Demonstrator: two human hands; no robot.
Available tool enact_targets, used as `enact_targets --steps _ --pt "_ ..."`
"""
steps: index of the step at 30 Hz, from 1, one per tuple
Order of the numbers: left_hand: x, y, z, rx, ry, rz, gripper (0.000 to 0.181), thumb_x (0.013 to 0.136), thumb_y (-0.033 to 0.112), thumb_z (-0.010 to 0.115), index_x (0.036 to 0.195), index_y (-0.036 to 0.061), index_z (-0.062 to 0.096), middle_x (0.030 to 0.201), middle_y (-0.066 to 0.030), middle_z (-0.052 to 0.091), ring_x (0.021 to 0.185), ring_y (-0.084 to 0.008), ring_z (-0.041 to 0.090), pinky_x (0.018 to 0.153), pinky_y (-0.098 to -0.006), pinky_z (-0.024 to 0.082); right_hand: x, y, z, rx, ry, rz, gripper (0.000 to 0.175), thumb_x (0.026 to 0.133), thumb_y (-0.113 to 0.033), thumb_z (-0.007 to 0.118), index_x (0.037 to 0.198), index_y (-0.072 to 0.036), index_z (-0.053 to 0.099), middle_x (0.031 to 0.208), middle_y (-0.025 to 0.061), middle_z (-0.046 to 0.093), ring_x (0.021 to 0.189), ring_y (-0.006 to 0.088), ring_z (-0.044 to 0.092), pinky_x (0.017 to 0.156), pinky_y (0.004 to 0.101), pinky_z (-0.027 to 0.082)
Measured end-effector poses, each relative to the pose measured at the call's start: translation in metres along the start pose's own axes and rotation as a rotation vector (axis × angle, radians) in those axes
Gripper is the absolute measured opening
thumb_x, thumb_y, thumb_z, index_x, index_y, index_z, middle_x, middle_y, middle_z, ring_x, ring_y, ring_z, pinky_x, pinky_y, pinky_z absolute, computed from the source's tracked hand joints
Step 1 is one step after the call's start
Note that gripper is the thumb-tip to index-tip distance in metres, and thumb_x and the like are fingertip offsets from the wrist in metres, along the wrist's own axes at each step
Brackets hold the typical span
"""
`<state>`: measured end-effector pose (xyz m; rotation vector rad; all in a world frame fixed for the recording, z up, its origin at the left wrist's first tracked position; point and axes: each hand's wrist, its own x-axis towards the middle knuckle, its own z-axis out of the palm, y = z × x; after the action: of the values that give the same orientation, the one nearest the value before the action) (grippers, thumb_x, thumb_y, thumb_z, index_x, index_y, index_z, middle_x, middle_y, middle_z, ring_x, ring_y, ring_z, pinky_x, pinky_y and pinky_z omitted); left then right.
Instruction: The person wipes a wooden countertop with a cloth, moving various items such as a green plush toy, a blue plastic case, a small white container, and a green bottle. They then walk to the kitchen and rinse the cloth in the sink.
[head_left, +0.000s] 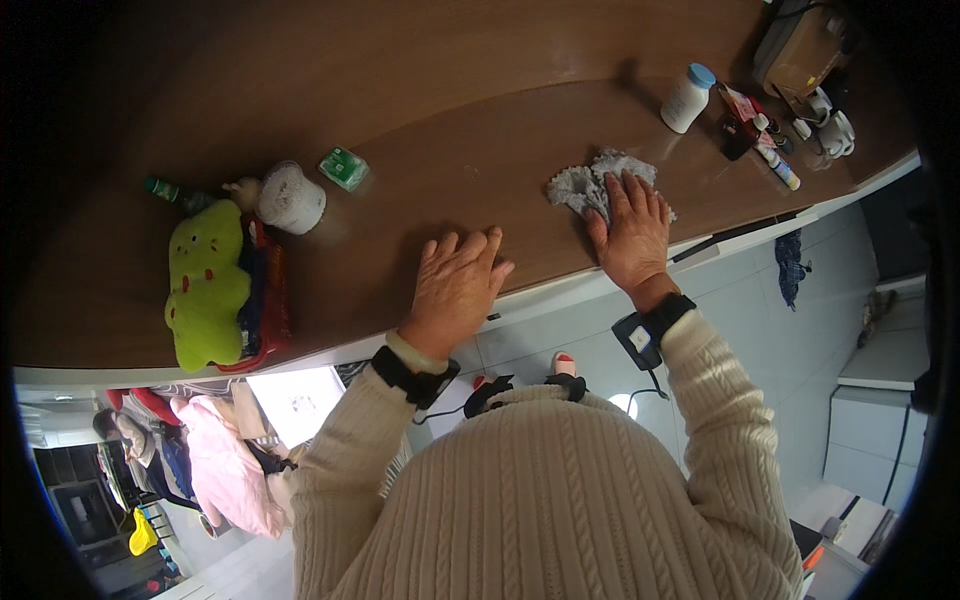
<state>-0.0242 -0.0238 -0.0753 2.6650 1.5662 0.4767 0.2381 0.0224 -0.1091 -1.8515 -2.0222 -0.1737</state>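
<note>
My right hand (636, 236) lies over a crumpled grey cloth (576, 187), its fingers pressing the cloth onto the brown wooden tabletop (465, 172). Part of the cloth is hidden beneath the palm. Nothing is in my left hand (456, 283), which is palm down at the table's front edge with its fingers slightly apart. Beyond my right hand a white bottle with a blue cap (685, 101) stands upright. A small green packet (344, 169) and a white tub (292, 199) are to the left of my left hand.
A green plush toy (206, 285) leans by a red basket (276, 292) on the left. Small bottles (739, 136), a marker-like tube (780, 169), a white cup (836, 136) and a brown box (806, 49) crowd the right end. Below the edge, a drawer (739, 236) stands slightly out.
</note>
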Motion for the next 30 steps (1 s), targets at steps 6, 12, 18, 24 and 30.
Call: enact_targets --steps 6,12,18,24,30 --pt "-0.013 0.016 -0.009 0.103 -0.168 -0.075 0.038 0.095 0.022 0.059 0.128 0.0036 0.062 0.098 -0.0055 0.061 0.093 -0.0241 0.053 0.084 -0.0388 0.041 0.002 0.004 -0.001 0.016 0.016 -0.051 0.062 0.094 -0.045 0.052 0.140 -0.004 0.050 0.146 0.0192 0.044 0.138 0.0386 0.036 0.116 0.0535 0.022" --pt "-0.001 0.016 -0.004 0.103 0.047 -0.038 0.040 0.094 0.021 0.061 0.129 0.0036 0.062 0.094 -0.0052 0.059 0.093 -0.0230 0.053 0.084 -0.0383 0.041 0.001 0.004 -0.001 0.034 0.002 -0.054 0.063 0.093 -0.045 0.053 0.140 -0.003 0.050 0.147 0.0209 0.043 0.138 0.0392 0.036 0.116 0.0549 0.022" --pt "0.001 0.021 -0.005 0.065 -0.002 -0.071 0.038 0.094 0.019 0.059 0.128 0.0025 0.063 0.094 -0.0056 0.059 0.089 -0.0242 0.055 0.083 -0.0387 0.042 0.002 0.004 -0.003 0.042 -0.013 -0.051 0.063 0.093 -0.044 0.053 0.140 -0.003 0.049 0.147 0.0211 0.042 0.138 0.0400 0.035 0.116 0.0551 0.021" --pt "-0.002 0.020 -0.003 0.125 -0.188 -0.097 0.035 0.095 0.018 0.056 0.125 0.0016 0.063 0.095 -0.0073 0.061 0.091 -0.0253 0.056 0.083 -0.0387 0.042 0.002 0.003 -0.004 0.054 -0.003 -0.047 0.062 0.093 -0.043 0.054 0.140 -0.003 0.049 0.147 0.0206 0.042 0.138 0.0398 0.034 0.116 0.0556 0.021" --pt "0.002 0.014 0.000 0.124 -0.036 -0.032 0.035 0.095 0.018 0.056 0.125 0.0017 0.063 0.094 -0.0062 0.061 0.091 -0.0243 0.057 0.083 -0.0389 0.042 0.001 0.004 -0.002 0.049 -0.009 -0.054 0.063 0.092 -0.043 0.054 0.141 -0.003 0.048 0.147 0.0204 0.042 0.138 0.0398 0.034 0.116 0.0559 0.021"
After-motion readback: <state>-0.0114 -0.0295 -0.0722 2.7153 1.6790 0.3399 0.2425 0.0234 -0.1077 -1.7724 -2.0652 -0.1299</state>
